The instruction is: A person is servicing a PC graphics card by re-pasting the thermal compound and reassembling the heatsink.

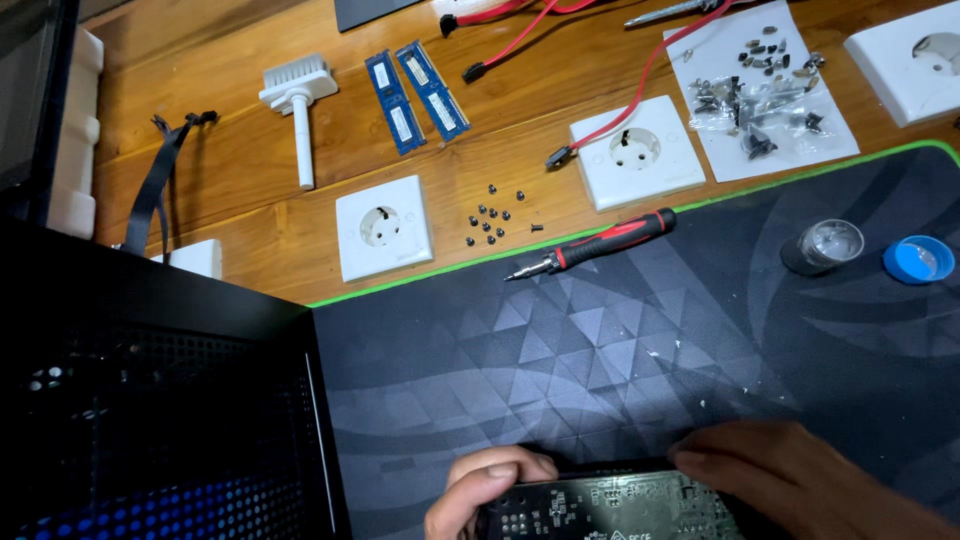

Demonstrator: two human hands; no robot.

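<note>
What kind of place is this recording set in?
Likely a home or hobby computer-repair bench: both hands hold a circuit board over a desk mat, with a screwdriver, memory sticks and loose screws nearby.

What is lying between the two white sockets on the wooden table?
Between the near socket and the far socket, the head view shows loose small black screws on wood.

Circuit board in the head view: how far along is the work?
Done: loose screws lie on the wooden table, and the screwdriver is set down on the mat. In hand: left hand and right hand both grip the circuit board. Left: memory sticks still loose, black case beside the board.
</note>
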